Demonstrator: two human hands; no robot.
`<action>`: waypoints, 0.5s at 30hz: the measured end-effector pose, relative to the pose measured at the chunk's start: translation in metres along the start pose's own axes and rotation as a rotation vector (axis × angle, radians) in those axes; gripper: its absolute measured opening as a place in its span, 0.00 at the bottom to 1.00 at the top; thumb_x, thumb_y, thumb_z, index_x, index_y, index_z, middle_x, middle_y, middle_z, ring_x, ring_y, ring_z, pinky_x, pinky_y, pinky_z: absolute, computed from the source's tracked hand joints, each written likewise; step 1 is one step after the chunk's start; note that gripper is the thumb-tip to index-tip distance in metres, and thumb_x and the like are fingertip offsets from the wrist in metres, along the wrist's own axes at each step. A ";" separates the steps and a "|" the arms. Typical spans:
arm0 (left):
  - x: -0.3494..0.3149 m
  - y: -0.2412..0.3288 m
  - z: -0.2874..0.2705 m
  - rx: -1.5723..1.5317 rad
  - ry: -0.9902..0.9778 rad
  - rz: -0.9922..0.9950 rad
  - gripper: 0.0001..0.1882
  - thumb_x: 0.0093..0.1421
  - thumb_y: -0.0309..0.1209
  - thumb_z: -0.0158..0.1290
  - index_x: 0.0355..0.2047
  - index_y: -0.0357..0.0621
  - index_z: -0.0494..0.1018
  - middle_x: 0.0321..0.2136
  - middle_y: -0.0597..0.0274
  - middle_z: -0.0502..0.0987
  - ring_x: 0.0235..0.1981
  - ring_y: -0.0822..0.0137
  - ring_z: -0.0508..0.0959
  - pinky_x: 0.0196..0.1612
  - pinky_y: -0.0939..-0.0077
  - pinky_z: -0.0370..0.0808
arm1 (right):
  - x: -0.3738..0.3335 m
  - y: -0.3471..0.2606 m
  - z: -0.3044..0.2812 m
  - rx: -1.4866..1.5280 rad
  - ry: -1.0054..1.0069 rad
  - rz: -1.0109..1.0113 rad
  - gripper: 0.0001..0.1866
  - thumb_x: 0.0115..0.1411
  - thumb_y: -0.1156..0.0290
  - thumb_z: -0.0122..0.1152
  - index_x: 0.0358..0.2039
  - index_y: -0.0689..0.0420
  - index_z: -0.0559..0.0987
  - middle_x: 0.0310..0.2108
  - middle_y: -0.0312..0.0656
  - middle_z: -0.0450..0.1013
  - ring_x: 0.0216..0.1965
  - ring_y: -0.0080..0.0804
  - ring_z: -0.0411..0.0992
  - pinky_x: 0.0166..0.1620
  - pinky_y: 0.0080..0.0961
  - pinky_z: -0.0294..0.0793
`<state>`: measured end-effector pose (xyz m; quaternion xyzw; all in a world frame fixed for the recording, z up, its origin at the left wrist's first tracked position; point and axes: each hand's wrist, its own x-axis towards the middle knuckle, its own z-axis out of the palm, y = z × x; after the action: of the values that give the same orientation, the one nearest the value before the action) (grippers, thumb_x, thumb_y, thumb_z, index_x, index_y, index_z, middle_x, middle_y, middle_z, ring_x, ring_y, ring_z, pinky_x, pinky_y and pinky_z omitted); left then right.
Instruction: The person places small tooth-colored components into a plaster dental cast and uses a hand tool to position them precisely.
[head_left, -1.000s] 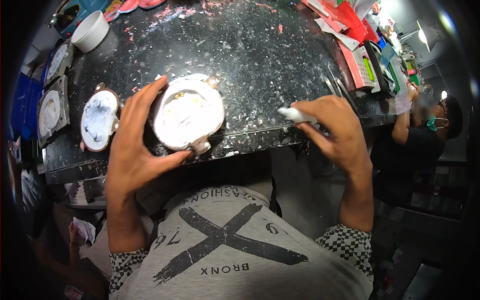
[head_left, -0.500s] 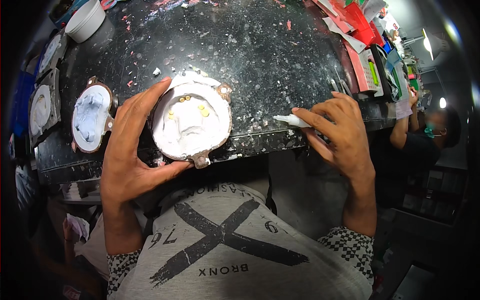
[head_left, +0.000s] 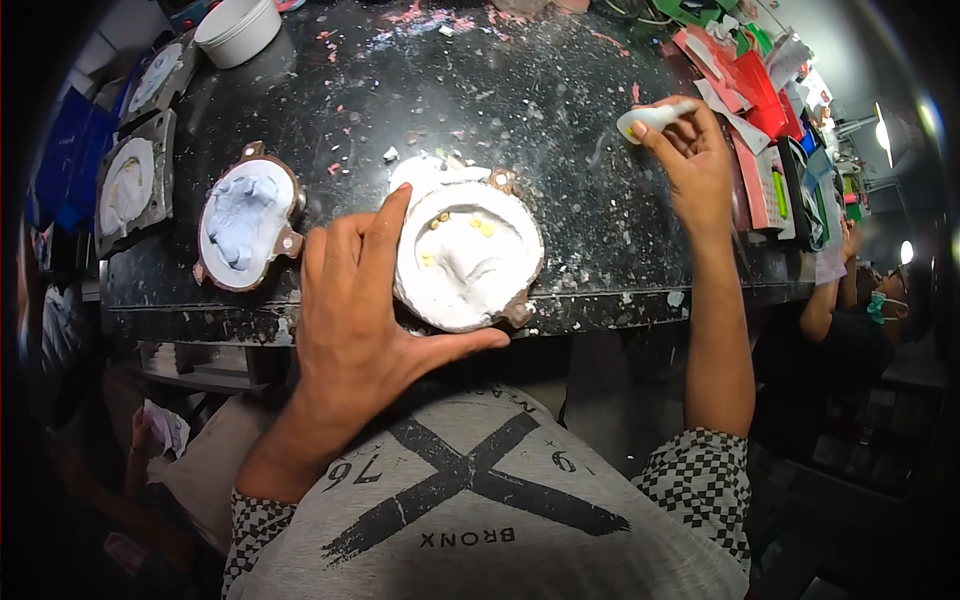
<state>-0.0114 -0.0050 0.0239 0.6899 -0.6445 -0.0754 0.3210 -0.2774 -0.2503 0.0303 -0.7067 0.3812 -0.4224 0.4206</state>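
Note:
My left hand (head_left: 352, 300) is curled round the left and near sides of a round dental flask half (head_left: 462, 312) at the table's front edge. White plaster fills it, and several small gold-yellow pieces (head_left: 484, 229) sit in its hollow. The fingers lie along the left rim, and the thumb stretches under the near side. Farther off to the right, my right hand (head_left: 690, 150) grips a small white squeeze bottle (head_left: 632, 122) between thumb and fingers. A rounded white end with a yellow-green mark sticks out; the rest is partly hidden by the fingers.
Left of my hand lies another flask half (head_left: 250, 228) with bluish-white filling. Two grey metal flask parts (head_left: 112, 225) stand farther left, near a white tub (head_left: 240, 35). Trays and papers (head_left: 760, 95) crowd the right side. Plaster crumbs dot the black tabletop (head_left: 560, 110). A co-worker (head_left: 850, 320) is at the far right.
My right hand has moved away from me over the table with the bottle, whose nozzle pointed left before. My left hand still holds the flask half. The whole view has shifted.

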 end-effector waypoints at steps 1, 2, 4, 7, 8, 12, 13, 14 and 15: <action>-0.002 0.001 0.002 0.004 0.007 -0.003 0.66 0.31 0.57 0.80 0.68 0.38 0.67 0.49 0.50 0.74 0.52 0.51 0.72 0.58 0.54 0.69 | 0.005 0.005 0.001 -0.010 0.007 -0.028 0.21 0.63 0.77 0.73 0.53 0.62 0.74 0.47 0.44 0.82 0.48 0.27 0.79 0.55 0.25 0.77; -0.003 0.002 0.003 0.010 0.015 -0.004 0.68 0.30 0.59 0.79 0.69 0.38 0.66 0.49 0.50 0.73 0.52 0.51 0.72 0.59 0.53 0.69 | 0.006 0.005 -0.002 -0.009 0.004 -0.034 0.21 0.63 0.77 0.73 0.53 0.62 0.74 0.47 0.44 0.82 0.48 0.27 0.79 0.55 0.25 0.77; -0.004 0.000 0.003 0.019 0.028 -0.025 0.70 0.29 0.61 0.79 0.69 0.38 0.65 0.49 0.49 0.73 0.52 0.50 0.72 0.59 0.53 0.69 | 0.000 -0.004 0.002 -0.329 0.034 -0.044 0.31 0.60 0.74 0.77 0.61 0.63 0.73 0.49 0.44 0.80 0.51 0.29 0.78 0.59 0.28 0.74; 0.002 -0.006 -0.004 -0.025 -0.015 0.006 0.69 0.30 0.58 0.80 0.70 0.38 0.63 0.51 0.49 0.72 0.54 0.50 0.72 0.59 0.53 0.69 | -0.024 -0.026 0.007 -0.504 0.247 -0.257 0.40 0.60 0.67 0.77 0.69 0.63 0.68 0.61 0.51 0.72 0.62 0.36 0.70 0.67 0.35 0.66; 0.004 -0.013 -0.009 -0.102 -0.068 0.041 0.68 0.32 0.55 0.80 0.71 0.39 0.63 0.52 0.48 0.72 0.54 0.50 0.72 0.60 0.53 0.69 | -0.036 -0.045 0.016 -0.475 0.312 -0.263 0.35 0.63 0.69 0.73 0.68 0.63 0.70 0.62 0.50 0.70 0.62 0.37 0.68 0.68 0.37 0.64; 0.003 -0.014 -0.014 -0.165 -0.136 0.056 0.63 0.37 0.48 0.81 0.71 0.39 0.62 0.53 0.49 0.72 0.55 0.49 0.74 0.60 0.55 0.69 | -0.089 -0.108 0.055 -0.560 -0.107 -0.369 0.06 0.61 0.74 0.65 0.37 0.58 0.88 0.35 0.37 0.80 0.43 0.32 0.76 0.65 0.43 0.66; 0.000 -0.009 -0.011 -0.121 -0.110 0.059 0.64 0.38 0.52 0.80 0.71 0.39 0.62 0.49 0.51 0.73 0.50 0.51 0.75 0.54 0.57 0.69 | -0.096 -0.110 0.070 -0.581 -0.202 -0.310 0.05 0.60 0.72 0.68 0.36 0.54 0.89 0.33 0.34 0.79 0.39 0.31 0.76 0.66 0.48 0.65; -0.003 -0.001 -0.007 -0.124 -0.116 0.067 0.64 0.38 0.52 0.80 0.71 0.39 0.62 0.49 0.51 0.73 0.50 0.51 0.75 0.54 0.57 0.69 | -0.096 -0.109 0.083 -0.583 -0.243 -0.303 0.06 0.60 0.71 0.70 0.37 0.51 0.89 0.32 0.33 0.78 0.38 0.30 0.75 0.66 0.48 0.64; -0.005 0.008 -0.002 -0.081 -0.124 0.034 0.65 0.37 0.54 0.79 0.71 0.39 0.62 0.46 0.52 0.74 0.47 0.53 0.74 0.51 0.58 0.68 | -0.095 -0.102 0.090 -0.620 -0.222 -0.300 0.06 0.60 0.71 0.70 0.37 0.51 0.89 0.32 0.32 0.77 0.39 0.31 0.75 0.66 0.48 0.64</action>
<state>-0.0177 0.0001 0.0279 0.6593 -0.6711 -0.1388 0.3092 -0.2097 -0.1044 0.0720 -0.8903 0.3352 -0.2645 0.1583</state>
